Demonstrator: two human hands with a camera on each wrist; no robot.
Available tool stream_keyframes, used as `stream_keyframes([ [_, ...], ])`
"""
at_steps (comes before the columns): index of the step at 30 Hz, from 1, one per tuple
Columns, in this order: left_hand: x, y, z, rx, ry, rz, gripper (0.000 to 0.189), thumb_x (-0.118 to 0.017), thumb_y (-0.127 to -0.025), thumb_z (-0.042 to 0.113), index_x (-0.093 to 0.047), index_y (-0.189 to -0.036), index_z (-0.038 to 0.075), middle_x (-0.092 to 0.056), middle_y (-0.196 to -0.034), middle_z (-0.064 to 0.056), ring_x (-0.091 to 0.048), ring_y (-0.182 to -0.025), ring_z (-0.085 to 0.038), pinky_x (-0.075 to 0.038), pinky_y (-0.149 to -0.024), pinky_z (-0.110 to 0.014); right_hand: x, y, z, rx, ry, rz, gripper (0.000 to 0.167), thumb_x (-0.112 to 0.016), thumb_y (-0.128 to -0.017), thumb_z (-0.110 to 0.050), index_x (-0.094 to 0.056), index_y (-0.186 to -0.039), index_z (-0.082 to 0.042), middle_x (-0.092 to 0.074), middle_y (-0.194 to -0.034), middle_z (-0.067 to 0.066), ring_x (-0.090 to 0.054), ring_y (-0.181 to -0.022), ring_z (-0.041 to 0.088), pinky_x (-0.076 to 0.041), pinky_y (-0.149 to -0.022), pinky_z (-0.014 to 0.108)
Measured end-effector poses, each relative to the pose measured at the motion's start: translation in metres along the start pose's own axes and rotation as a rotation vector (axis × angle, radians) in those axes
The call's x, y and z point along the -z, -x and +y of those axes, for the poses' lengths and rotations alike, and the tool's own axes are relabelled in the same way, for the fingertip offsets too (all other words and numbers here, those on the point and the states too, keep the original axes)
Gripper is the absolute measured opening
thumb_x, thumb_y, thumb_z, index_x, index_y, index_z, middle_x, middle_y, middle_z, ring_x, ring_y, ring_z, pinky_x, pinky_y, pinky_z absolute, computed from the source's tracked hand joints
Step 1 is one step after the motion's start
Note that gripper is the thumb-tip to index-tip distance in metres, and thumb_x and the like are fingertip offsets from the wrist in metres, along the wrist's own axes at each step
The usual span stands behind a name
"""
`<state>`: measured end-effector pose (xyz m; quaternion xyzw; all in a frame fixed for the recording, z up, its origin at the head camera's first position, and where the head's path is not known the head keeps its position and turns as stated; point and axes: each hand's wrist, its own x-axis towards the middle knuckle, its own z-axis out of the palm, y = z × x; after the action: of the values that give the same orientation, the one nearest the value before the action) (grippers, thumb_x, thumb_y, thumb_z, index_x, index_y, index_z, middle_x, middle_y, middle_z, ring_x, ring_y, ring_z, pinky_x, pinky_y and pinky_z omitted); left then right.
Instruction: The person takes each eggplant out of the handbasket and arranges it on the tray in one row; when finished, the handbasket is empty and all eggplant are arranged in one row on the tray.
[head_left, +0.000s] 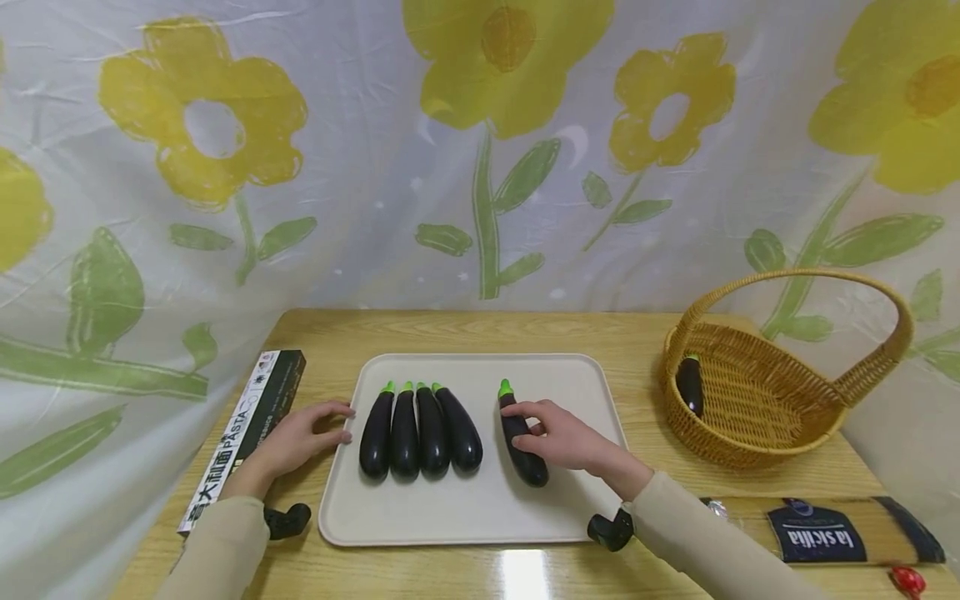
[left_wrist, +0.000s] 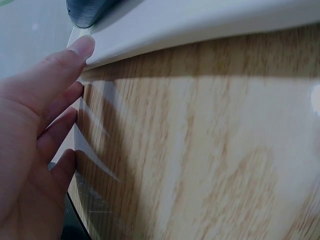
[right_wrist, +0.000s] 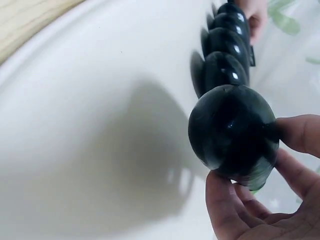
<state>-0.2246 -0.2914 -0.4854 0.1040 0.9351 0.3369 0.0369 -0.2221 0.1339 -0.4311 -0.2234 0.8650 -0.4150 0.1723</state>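
Note:
Long dark-purple eggplants with bright green stems are the main objects. My right hand (head_left: 558,432) holds one eggplant (head_left: 527,457) between thumb and fingers over the right half of the beige tray (head_left: 420,523). Its rounded end (right_wrist: 232,132) faces the right wrist camera, and its shadow falls on the tray. Several more eggplants (head_left: 405,433) lie side by side on the tray's left half, stems toward the back. At the tray's left rim is my left hand (head_left: 303,435), its fingers loosely bent and holding nothing; the thumb (left_wrist: 62,62) is against or very near the rim.
A wicker basket (head_left: 742,417) with a tall handle stands at the back right, with another eggplant (head_left: 689,386) inside. In front of it lie a pasta pack (head_left: 825,531) and a small red object (head_left: 908,580). A pasta box (head_left: 243,433) lies left of the tray.

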Motion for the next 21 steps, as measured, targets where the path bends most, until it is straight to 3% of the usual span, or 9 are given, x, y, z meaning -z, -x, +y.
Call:
stream_keyframes([
  [5, 0.001, 0.0, 0.001, 0.011, -0.001, 0.0, 0.041, -0.071, -0.089, 0.037, -0.065, -0.123, 0.015, -0.052, -0.141, -0.016, -0.039, -0.135, -0.044, -0.027, -0.109, -0.064, -0.011, -0.013, -0.002, -0.002, -0.003, 0.002, 0.044, -0.066, -0.092, -0.014, -0.057, -0.135, -0.01, -0.048, -0.127, 0.02, -0.063, -0.095, 0.018, -0.05, -0.072, 0.03],
  [12, 0.001, 0.0, 0.001, 0.02, 0.0, -0.004, 0.041, -0.071, -0.089, 0.038, -0.065, -0.123, 0.016, -0.052, -0.142, -0.016, -0.038, -0.136, -0.044, -0.026, -0.109, -0.064, -0.018, -0.027, -0.004, 0.021, 0.082, 0.013, 0.044, -0.067, -0.091, -0.016, -0.059, -0.135, -0.012, -0.054, -0.112, 0.012, -0.048, -0.089, 0.018, -0.044, -0.072, 0.031],
  [21, 0.0, 0.001, 0.002, 0.009, 0.005, -0.003, 0.04, -0.071, -0.089, 0.037, -0.065, -0.123, 0.016, -0.053, -0.141, -0.015, -0.038, -0.135, -0.043, -0.027, -0.109, -0.064, -0.021, -0.038, -0.004, 0.027, 0.144, 0.034, 0.043, -0.066, -0.092, -0.013, -0.059, -0.134, -0.009, -0.051, -0.093, 0.01, -0.046, -0.086, 0.02, -0.042, -0.072, 0.032],
])
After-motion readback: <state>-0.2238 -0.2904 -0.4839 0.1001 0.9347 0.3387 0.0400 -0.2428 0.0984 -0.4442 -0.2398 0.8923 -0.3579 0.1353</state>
